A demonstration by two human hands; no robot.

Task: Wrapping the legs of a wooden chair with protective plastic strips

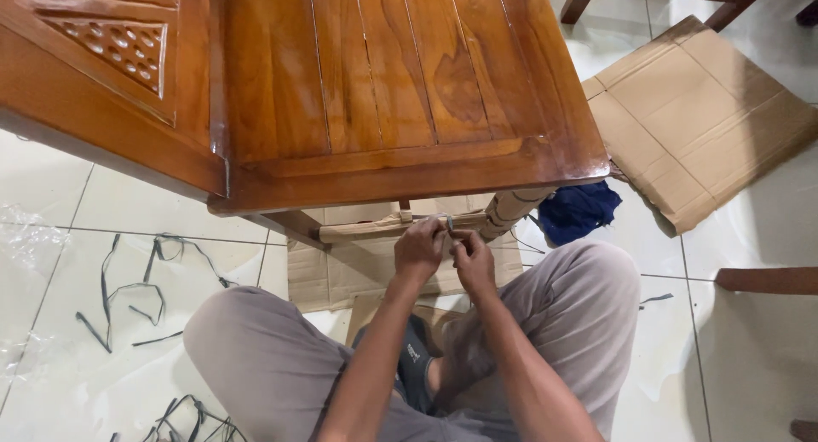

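You are sitting on the pale tiled floor with your knees spread, facing the edge of a glossy brown wooden table with a slatted top. Both hands are raised just under its front edge, close together and touching. Your left hand is curled with the fingers closed around the brown paper wrapping on the rail under the tabletop. Your right hand is closed too, fingertips pinched at a small grey object held between the two hands; it is too small to tell what it is. To the right, a paper-wrapped table leg meets the rail. Flattened tan cardboard lies on the floor below your hands, and a larger folded cardboard sheet lies well apart to the right, with a dark blue cloth beside the leg. Cut black plastic straps are scattered on the tiles to your left.
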